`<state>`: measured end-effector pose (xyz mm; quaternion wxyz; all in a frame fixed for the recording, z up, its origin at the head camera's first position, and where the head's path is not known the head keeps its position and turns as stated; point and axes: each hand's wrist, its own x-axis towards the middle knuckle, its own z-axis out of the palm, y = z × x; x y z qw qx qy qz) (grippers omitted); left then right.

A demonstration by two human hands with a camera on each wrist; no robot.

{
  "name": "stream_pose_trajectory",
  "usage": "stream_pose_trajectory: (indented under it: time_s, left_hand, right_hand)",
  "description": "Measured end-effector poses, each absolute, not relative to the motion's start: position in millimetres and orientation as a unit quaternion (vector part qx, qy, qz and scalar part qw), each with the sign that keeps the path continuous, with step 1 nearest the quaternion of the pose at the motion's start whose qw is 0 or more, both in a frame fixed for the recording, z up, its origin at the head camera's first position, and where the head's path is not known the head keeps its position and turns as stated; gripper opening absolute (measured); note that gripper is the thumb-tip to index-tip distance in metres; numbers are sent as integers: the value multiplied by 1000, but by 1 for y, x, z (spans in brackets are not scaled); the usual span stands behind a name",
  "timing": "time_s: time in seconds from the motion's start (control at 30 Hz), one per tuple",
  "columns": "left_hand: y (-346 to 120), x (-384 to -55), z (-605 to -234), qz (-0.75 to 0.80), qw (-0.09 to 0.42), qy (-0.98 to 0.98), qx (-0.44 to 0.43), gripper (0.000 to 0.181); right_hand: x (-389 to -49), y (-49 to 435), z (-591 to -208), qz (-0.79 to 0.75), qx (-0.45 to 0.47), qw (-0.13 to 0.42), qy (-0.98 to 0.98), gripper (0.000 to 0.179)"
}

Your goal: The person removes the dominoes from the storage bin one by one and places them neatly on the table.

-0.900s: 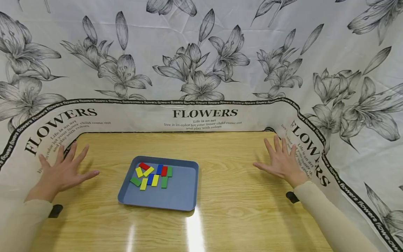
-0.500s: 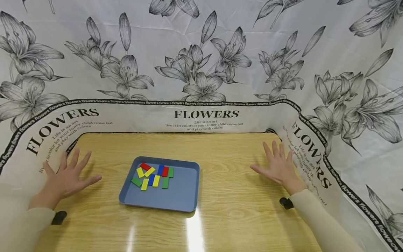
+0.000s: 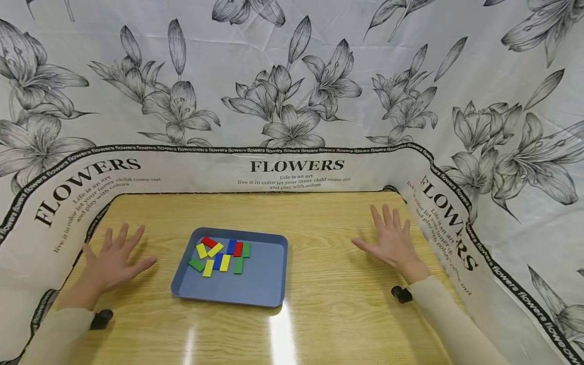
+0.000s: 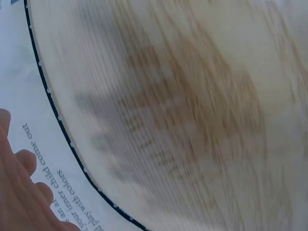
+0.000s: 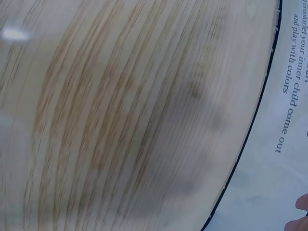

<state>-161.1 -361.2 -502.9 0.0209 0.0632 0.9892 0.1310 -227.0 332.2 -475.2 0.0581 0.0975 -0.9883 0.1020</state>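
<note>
In the head view a shallow blue-grey tray (image 3: 260, 284) lies left of the table's middle. Several small flat rectangular blocks are grouped in its left and upper part: red (image 3: 209, 242), yellow (image 3: 225, 262), blue (image 3: 231, 247) and green (image 3: 239, 265). Some blocks touch or overlap. My left hand (image 3: 111, 266) hovers left of the tray with fingers spread and nothing in it. My right hand (image 3: 391, 243) is held well to the tray's right, fingers also spread, holding nothing. Only fingertips (image 5: 297, 224) of it show in the right wrist view; part of the left hand's fingers (image 4: 19, 187) shows in the left wrist view.
A wood-grain table (image 3: 337, 304) carries the tray. White cloth (image 3: 292, 170) printed with flowers and lettering borders the table at the back and both sides. A black wrist device (image 3: 101, 319) sits at the left cuff, another black device (image 3: 401, 294) at the right.
Both hands have moved inward toward the tray and slightly nearer the person, fingers still spread. Tray and blocks stay as they were; the head view shifts only slightly.
</note>
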Motion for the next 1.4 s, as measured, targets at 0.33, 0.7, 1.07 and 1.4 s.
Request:
stream_pose_trajectory:
  time_s: [0.33,0.7,1.07,1.4]
  left_hand:
    - [-332,-166,-506,170,11,980,99,90]
    - [-305,-167,-512,255,-5,957,135,84]
    - [-291,-164,-513,302,6,936,179,81]
    - [-296,-166,-510,347,49,918,189,77]
  right_hand:
    - [-226,301,-481,108,124,47,-985,114]
    - [-222,258,-476,145,174,32,-973,112]
    - [-220,196,-480,198,284,-21,-938,112]
    - [-219,148,-473,286,320,-86,-899,113]
